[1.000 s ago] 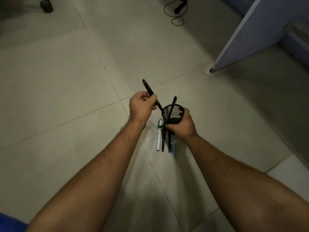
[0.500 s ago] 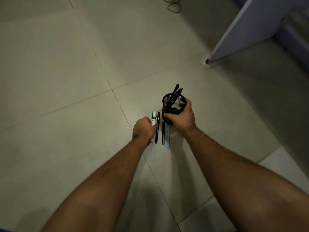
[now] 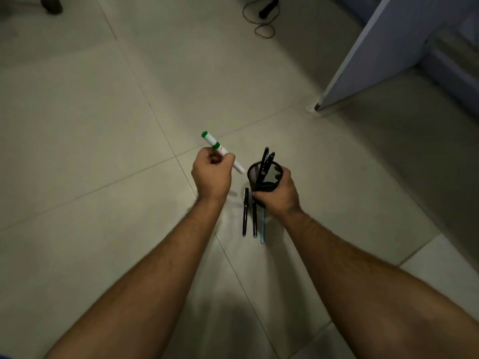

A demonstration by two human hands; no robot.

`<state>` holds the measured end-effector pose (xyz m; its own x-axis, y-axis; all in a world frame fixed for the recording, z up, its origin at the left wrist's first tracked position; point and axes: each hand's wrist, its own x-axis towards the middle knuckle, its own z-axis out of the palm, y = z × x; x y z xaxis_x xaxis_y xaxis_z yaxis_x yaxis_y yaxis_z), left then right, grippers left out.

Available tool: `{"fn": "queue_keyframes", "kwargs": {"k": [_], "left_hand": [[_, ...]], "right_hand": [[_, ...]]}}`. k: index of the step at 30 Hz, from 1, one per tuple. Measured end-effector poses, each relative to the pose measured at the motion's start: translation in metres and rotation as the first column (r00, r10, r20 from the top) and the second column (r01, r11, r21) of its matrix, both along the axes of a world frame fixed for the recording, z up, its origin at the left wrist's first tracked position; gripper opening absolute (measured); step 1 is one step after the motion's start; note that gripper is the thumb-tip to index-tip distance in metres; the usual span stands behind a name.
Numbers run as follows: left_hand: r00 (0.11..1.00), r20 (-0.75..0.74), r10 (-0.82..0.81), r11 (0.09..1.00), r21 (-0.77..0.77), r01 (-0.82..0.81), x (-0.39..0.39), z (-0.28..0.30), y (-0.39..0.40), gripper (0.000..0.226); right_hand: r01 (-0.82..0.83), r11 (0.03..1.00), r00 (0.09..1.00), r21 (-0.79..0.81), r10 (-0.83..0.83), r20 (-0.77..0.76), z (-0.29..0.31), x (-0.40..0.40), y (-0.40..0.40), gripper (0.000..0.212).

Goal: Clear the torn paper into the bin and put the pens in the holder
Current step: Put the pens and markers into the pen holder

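My left hand grips a white marker with a green cap, lifted off the floor and tilted, its lower end close to the holder's rim. My right hand grips the black mesh pen holder from the near side, just above the floor. Two black pens stand in the holder, leaning to the far side. Three pens lie side by side on the tiles right below the holder: a black one, a second black one and a light blue one. No torn paper or bin is in sight.
The floor is large pale tiles with dark grout lines. A grey-blue panel stands on the floor at the upper right. A thin coiled cable lies at the top centre, and a dark object sits at the top left corner.
My left hand dropped a black pen into the holder, reached down to the row of pens, and has now lifted the green-capped marker beside the holder. My right hand kept its grip.
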<state>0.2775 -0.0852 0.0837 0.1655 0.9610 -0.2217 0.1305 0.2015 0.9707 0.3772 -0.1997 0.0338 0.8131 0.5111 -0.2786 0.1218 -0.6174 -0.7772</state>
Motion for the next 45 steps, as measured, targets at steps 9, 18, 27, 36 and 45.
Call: {"fn": "queue_keyframes", "kwargs": {"k": [9,18,27,36,45], "left_hand": [[0.876,-0.271,-0.400,0.897,0.080,0.434,0.021,-0.017,-0.023,0.017],[0.807,-0.502,-0.312,0.948,-0.109,0.299,0.001,-0.062,-0.047,0.023],[0.614,-0.703,-0.359,0.926,-0.186,0.328,0.005,-0.081,-0.058,0.022],[0.962,-0.106,-0.250,0.968,-0.016,0.250,0.035,-0.018,-0.032,0.010],[0.781,-0.470,-0.411,0.864,0.072,0.498,0.054,-0.034,-0.062,0.023]], "right_hand": [[-0.009,0.996,0.999,0.085,0.012,-0.032,0.006,-0.002,0.005,0.076],[0.056,0.997,0.998,0.055,-0.054,-0.040,0.005,0.010,-0.022,0.086],[0.058,0.998,0.997,0.037,-0.056,-0.047,0.003,0.015,-0.034,0.088],[0.094,0.992,0.996,-0.081,-0.094,0.002,0.002,0.024,-0.043,0.090],[0.146,0.988,0.989,-0.049,-0.148,-0.032,0.005,0.032,-0.054,0.084]]}}
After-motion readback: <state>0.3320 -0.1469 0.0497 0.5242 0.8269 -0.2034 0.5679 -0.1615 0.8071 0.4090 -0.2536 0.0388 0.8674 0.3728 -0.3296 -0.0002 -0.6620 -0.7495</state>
